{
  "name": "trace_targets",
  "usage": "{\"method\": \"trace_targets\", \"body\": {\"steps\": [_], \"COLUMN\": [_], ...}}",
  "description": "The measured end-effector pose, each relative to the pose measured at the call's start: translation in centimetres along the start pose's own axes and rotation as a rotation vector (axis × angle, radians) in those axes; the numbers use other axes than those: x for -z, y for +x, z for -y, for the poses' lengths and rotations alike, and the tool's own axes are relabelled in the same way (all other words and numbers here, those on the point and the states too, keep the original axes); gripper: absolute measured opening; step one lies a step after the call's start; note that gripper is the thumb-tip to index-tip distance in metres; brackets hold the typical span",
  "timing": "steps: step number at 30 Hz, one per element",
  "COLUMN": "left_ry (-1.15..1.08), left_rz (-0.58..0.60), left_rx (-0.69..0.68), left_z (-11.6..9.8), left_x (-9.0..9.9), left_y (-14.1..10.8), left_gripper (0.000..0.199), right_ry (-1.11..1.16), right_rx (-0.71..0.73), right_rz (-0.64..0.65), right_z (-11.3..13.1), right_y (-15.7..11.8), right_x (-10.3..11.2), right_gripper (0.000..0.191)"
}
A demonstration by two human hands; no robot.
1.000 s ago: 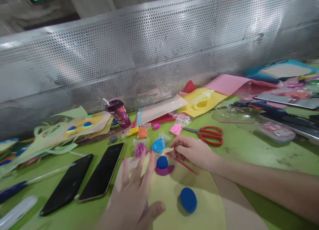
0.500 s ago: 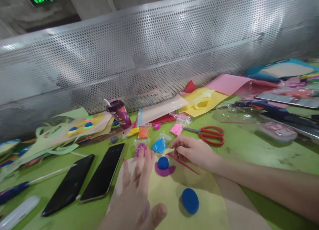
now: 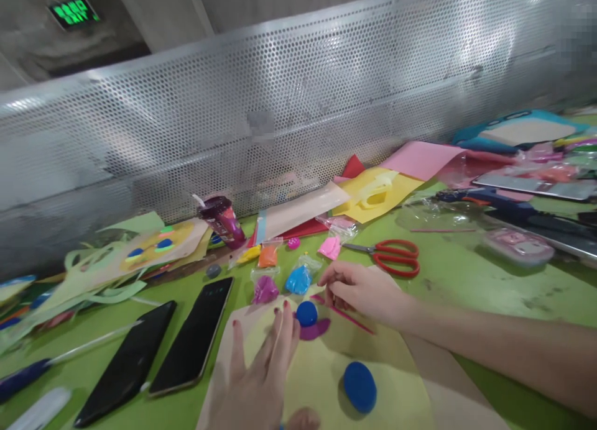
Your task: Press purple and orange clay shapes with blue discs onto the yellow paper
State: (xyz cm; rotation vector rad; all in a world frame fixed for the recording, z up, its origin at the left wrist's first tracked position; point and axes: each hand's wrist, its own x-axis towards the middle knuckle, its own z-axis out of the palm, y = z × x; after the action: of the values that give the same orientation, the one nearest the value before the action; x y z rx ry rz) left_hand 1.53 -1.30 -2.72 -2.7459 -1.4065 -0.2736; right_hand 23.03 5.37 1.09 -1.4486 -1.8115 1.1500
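We have our left hand (image 3: 263, 355) extended over the near-left part of a large pale yellow rounded sheet of paper (image 3: 317, 374), with its fingers spread and nothing visible in its grasp. That sheet lies on a wider beige sheet (image 3: 461, 380), which rests on a green worktop (image 3: 448, 281). Our right hand (image 3: 338, 296) is at the far edge of the yellow sheet, its fingers curled down beside a thin, straight, bright pink strip (image 3: 357, 322). The fingertips are partly hidden by the hand itself, so we cannot tell whether they pinch the strip or only rest next to it.

The strip's long axis runs slantwise, from its far-left end just in front of the right fingers to its near-right end beneath the right wrist. The right hand is clearly the nearer one. Between the strip and our left fingertips sit a glossy blue clay ball (image 3: 306, 314) and a flat purple crescent (image 3: 316, 330); the ball lies just beyond the crescent, overlapping its edge from our viewpoint, and the crescent's left end is covered by our left fingers. A dark blue oval disc (image 3: 360, 386) is closer to us, apart from both hands.

Beyond the sheets we see a small clear bag of blue clay (image 3: 299, 280) and red-handled metal scissors (image 3: 396, 256), the latter just past the right hand.
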Motion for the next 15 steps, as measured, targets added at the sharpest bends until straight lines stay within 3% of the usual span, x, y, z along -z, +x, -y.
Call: {"method": "trace_targets", "body": {"steps": [4, 10, 15], "left_ry": [-0.042, 0.099, 0.194], "left_rz": [-0.050, -0.114, -0.006], "left_rx": [0.052, -0.032, -0.219], "left_z": [-0.2, 0.3, 1.7], "left_x": [-0.6, 0.3, 2.0], "left_y": [0.0, 0.1, 0.7], "left_gripper": [0.065, 0.068, 0.077], "right_ry": [-0.006, -0.026, -0.052], "right_rx": [0.008, 0.004, 0.008], "right_rz": [-0.005, -0.005, -0.022], "right_z": [-0.1, -0.1, -0.1], "right_y": [0.0, -0.2, -0.1], "right_x": [0.0, 0.0, 0.0], "right_gripper": [0.021, 0.022, 0.022]}}
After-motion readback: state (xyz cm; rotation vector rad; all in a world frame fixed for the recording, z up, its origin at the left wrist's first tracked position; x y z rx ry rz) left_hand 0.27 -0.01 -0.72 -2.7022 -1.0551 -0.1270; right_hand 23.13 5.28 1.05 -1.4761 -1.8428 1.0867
